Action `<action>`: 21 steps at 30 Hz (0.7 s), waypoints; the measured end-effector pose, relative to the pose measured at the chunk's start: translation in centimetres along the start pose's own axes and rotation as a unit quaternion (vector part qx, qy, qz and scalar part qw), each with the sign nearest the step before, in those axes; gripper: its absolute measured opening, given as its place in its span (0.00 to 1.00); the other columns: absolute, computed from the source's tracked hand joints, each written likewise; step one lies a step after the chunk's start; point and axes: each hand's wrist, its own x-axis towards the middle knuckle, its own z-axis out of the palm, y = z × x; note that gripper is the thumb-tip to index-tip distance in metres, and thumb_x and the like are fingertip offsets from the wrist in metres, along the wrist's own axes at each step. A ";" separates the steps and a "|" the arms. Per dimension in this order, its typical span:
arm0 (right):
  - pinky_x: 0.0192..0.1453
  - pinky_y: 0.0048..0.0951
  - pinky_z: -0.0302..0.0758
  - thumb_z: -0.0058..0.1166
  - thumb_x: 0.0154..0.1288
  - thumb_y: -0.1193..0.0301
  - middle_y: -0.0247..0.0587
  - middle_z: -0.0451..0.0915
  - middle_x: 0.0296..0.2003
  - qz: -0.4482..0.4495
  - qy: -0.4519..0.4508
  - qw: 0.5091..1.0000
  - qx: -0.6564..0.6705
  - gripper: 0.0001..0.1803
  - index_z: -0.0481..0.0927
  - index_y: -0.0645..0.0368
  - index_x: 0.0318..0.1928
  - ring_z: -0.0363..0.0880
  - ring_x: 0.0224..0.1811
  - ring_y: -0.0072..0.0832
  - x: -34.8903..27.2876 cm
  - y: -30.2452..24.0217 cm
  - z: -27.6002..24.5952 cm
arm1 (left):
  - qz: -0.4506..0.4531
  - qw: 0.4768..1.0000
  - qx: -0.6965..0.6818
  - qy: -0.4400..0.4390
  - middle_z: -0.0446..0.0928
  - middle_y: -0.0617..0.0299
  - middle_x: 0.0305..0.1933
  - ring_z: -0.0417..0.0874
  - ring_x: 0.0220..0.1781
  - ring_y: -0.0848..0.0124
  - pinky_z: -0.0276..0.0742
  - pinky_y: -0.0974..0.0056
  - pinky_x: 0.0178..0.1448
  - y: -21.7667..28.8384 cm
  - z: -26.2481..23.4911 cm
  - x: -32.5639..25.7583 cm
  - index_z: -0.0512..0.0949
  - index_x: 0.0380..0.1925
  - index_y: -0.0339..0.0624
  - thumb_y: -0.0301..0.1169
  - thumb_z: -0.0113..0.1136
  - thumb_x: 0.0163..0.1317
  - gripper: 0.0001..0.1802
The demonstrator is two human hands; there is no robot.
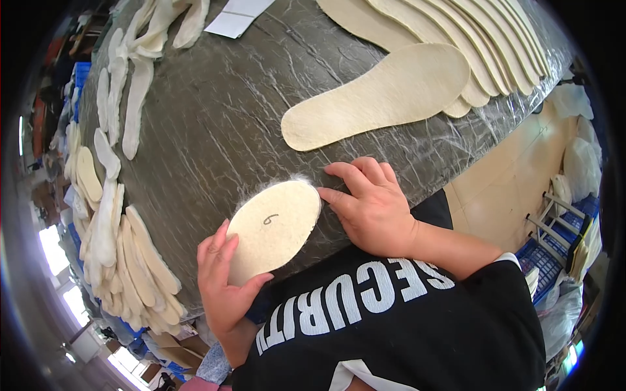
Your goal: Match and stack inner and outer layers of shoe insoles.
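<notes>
A cream insole (274, 221) with a fluffy fringe along its far edge and a small handwritten mark is tilted up close to me. My left hand (225, 277) grips its near left end, thumb on one side and fingers along the other. At the insole's right edge is my right hand (375, 208), palm down. Its thumb tip touches or nearly touches that edge, and the index finger reaches out apart from it. Beyond both hands a larger single insole (378, 98) lies flat on the table.
The dark table (202, 124) has a wrinkled plastic cover. A fanned row of insoles (450, 39) lies far right. Fluffy strips (137, 98) and a heap of insoles (140, 274) line the left edge. White paper (238, 16) lies at the back. Blue crates (544, 260) stand right.
</notes>
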 end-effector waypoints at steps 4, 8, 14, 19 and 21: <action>0.54 0.36 0.64 0.57 0.50 0.72 0.40 0.74 0.54 -0.006 0.001 1.000 0.004 0.19 0.84 0.56 0.46 0.69 0.54 0.37 -0.1 0.1 0.0 | -0.007 1.000 -0.005 -0.003 0.74 0.46 0.63 0.74 0.58 0.46 0.72 0.49 0.61 -0.1 0.3 0.1 0.76 0.52 0.34 0.42 0.80 0.33 0.43; 0.54 0.36 0.64 0.56 0.51 0.72 0.40 0.74 0.54 -0.007 -0.003 1.000 0.000 0.19 0.84 0.56 0.46 0.69 0.54 0.37 -0.2 0.1 -0.2 | -0.011 1.000 -0.003 -0.011 0.74 0.46 0.64 0.74 0.58 0.47 0.72 0.49 0.61 0.1 0.4 0.4 0.76 0.51 0.34 0.41 0.80 0.33 0.42; 0.55 0.36 0.64 0.56 0.51 0.72 0.40 0.74 0.54 -0.006 -0.003 1.000 -0.002 0.19 0.84 0.56 0.46 0.68 0.55 0.37 -0.1 -0.1 0.0 | -0.021 0.999 0.011 -0.022 0.74 0.46 0.64 0.73 0.60 0.49 0.69 0.52 0.65 0.0 0.2 0.3 0.75 0.53 0.32 0.42 0.79 0.35 0.44; 0.55 0.36 0.64 0.56 0.51 0.72 0.39 0.74 0.54 0.000 -0.009 1.000 -0.008 0.19 0.84 0.56 0.46 0.68 0.56 0.37 0.0 -0.1 0.0 | -0.021 0.999 0.020 -0.031 0.74 0.47 0.63 0.73 0.60 0.49 0.69 0.52 0.64 -0.3 0.6 0.6 0.75 0.53 0.32 0.43 0.80 0.32 0.45; 0.56 0.36 0.64 0.55 0.51 0.72 0.39 0.74 0.54 0.000 -0.009 1.000 -0.009 0.19 0.84 0.56 0.46 0.68 0.56 0.37 0.0 -0.1 0.1 | -0.020 0.999 0.021 -0.033 0.75 0.47 0.63 0.73 0.60 0.49 0.69 0.52 0.64 -0.4 0.6 0.6 0.75 0.52 0.32 0.44 0.80 0.32 0.45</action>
